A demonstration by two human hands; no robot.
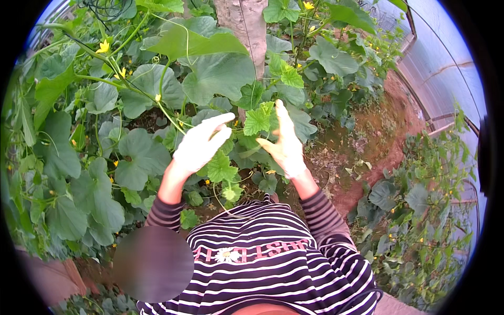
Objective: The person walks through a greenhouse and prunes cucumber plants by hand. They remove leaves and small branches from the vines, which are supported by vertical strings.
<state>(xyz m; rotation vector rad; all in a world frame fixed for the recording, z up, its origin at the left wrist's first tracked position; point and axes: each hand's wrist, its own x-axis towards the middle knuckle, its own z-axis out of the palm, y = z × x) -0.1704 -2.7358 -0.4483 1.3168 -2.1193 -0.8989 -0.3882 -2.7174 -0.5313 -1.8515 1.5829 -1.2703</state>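
Note:
My left hand (202,143), in a white glove, is raised among the vines with its fingers apart and nothing seen in it. To its right, my right hand (284,143), gloved too, points its fingers upward, thumb spread from them. Between the two hands lies a young lobed leaf (256,121) of a cucumber- or melon-like vine, near the right fingertips; whether they touch is unclear. A vine stem (169,118) with small yellow flowers runs down from the upper left to behind my left hand. Below, more young leaves (221,167) hang by a thin tendril.
A pale post (246,35) rises behind the leaves, with a thin line along it. Dense large leaves (138,157) fill the left side. Bare reddish soil (388,130) lies to the right, beside more plants (409,220) and the plastic sheet wall (445,59) of a greenhouse.

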